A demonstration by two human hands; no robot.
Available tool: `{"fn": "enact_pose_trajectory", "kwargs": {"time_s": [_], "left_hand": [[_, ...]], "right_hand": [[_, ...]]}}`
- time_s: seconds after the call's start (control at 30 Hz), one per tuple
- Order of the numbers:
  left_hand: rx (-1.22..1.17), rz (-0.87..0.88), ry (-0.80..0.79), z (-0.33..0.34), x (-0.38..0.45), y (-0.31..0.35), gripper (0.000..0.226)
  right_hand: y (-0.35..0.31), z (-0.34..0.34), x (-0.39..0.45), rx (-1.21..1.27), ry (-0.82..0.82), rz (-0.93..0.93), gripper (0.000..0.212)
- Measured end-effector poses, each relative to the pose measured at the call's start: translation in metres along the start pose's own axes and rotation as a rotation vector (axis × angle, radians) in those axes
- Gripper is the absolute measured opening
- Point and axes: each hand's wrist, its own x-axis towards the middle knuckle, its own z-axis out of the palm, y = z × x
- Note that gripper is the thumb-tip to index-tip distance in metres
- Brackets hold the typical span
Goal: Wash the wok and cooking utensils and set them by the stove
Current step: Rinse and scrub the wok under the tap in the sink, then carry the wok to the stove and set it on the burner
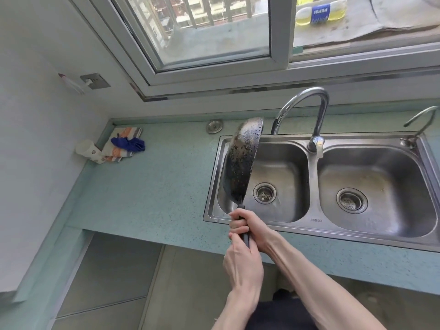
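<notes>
A black wok (241, 160) stands on edge over the left side of the left basin (281, 179) of a steel double sink, its wet, speckled underside turned toward me. Its dark handle runs down toward me. My right hand (247, 222) grips the handle just below the pan, and my left hand (242, 260) grips it lower, right under the right hand. The curved tap (302, 110) ends just right of the wok's top rim. No water runs from it. No other utensils show.
A pale green counter (152, 186) stretches left of the sink, with a striped cloth, a blue rag (128, 142) and a white cup (89, 151) in the far corner. A smaller tap (419, 120) stands at the right. The window sill holds a yellow bottle (320, 13).
</notes>
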Motion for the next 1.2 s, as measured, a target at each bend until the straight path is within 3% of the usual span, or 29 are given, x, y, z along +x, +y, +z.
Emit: {"fn": "enact_pose_trajectory", "kwargs": {"time_s": [0.13,0.23,0.3,0.4,0.57,0.73,0.9,1.03,1.2], "left_hand": [[-0.125,-0.019,-0.009,-0.001,0.006,-0.004,0.028],[-0.298,-0.057,-0.079,0.0,0.012,-0.014,0.041],[-0.459,-0.118,-0.13,-0.003,0.013,-0.015,0.043],[-0.692,-0.207,-0.196,-0.013,0.013,-0.016,0.044],[-0.85,-0.218,-0.22,-0.038,0.012,-0.04,0.058],[-0.938,-0.23,-0.137,-0.07,0.0,-0.086,0.057],[-1.043,-0.271,-0.073,-0.111,-0.025,-0.143,0.056],[-1.096,-0.33,0.037,-0.135,-0.046,-0.201,0.065],[-1.162,-0.416,0.208,-0.165,-0.08,-0.268,0.053]], "right_hand": [[-0.003,0.004,0.001,-0.165,0.171,-0.021,0.037],[-0.002,0.0,0.008,-0.423,0.272,-0.085,0.037],[-0.002,0.002,0.01,-0.541,0.29,-0.087,0.04],[0.002,0.012,0.01,-0.518,0.308,-0.091,0.038],[0.021,0.044,0.011,-0.628,0.292,-0.08,0.037],[0.071,0.08,0.026,-0.675,0.234,-0.141,0.033],[0.137,0.114,0.047,-0.884,0.223,-0.102,0.033],[0.201,0.149,0.059,-1.029,0.18,-0.072,0.032],[0.285,0.19,0.071,-1.124,0.073,0.001,0.032]]}}
